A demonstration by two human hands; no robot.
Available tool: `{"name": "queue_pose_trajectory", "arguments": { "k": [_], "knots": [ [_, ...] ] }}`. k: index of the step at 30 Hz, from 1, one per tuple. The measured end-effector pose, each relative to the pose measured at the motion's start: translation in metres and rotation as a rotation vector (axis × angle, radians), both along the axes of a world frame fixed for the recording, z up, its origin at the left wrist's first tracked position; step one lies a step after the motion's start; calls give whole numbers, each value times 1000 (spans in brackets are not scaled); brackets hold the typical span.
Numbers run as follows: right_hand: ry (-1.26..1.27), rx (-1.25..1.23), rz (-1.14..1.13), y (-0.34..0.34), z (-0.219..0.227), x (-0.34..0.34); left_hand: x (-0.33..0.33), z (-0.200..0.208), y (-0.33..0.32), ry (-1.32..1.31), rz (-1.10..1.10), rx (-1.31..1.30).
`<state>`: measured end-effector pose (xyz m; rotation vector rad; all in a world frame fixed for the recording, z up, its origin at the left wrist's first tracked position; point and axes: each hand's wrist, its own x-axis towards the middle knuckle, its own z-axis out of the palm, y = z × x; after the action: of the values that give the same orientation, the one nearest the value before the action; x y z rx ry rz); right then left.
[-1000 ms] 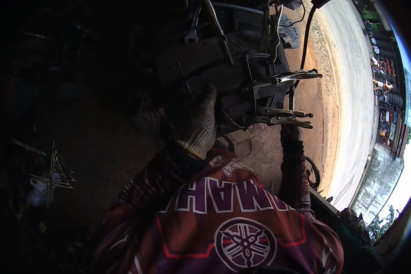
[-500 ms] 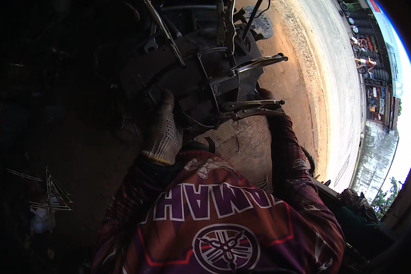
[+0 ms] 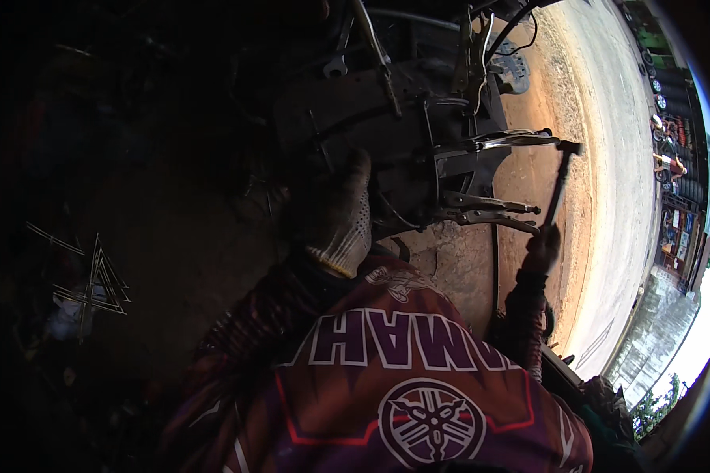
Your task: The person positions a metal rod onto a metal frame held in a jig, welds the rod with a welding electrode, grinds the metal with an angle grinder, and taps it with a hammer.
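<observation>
A dark flat metal workpiece (image 3: 394, 130) lies in front of me, with several locking pliers (image 3: 493, 142) clamped along its far and right edges. My left hand (image 3: 343, 221), in a white dotted knit glove, grips its near left edge. The thumb rests on top; the other fingers are lost in shadow. Out to the right, my right hand (image 3: 543, 251) is closed around the handle of a hammer (image 3: 560, 185). The hammer's head is up beside the tip of one pair of pliers; I cannot tell whether they touch.
Thin metal rods (image 3: 99, 288) lie in a loose pile on the dark ground at left. A foot in a perforated shoe (image 3: 511, 67) shows beyond the workpiece. A road (image 3: 623, 158) runs along the right, with a shopfront and a person across it. Deep shadow covers the left side.
My right hand has left the workpiece's right edge and moved outward, now showing a raised hammer. The left hand keeps its place on the workpiece. The whole view has shifted, moving everything rightward.
</observation>
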<state>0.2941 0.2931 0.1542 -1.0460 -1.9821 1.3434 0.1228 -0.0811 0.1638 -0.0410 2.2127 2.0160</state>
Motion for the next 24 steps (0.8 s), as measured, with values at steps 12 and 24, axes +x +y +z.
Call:
{"name": "queue_pose_trajectory", "arguments": {
  "k": [12, 24],
  "knots": [
    [-276, 1249, 905, -104, 240, -142, -10, 39, 6, -239, 82, -7],
    [-581, 1271, 1542, -196, 224, -224, -1, 5, -5, -170, -1, 579]
  ]
}}
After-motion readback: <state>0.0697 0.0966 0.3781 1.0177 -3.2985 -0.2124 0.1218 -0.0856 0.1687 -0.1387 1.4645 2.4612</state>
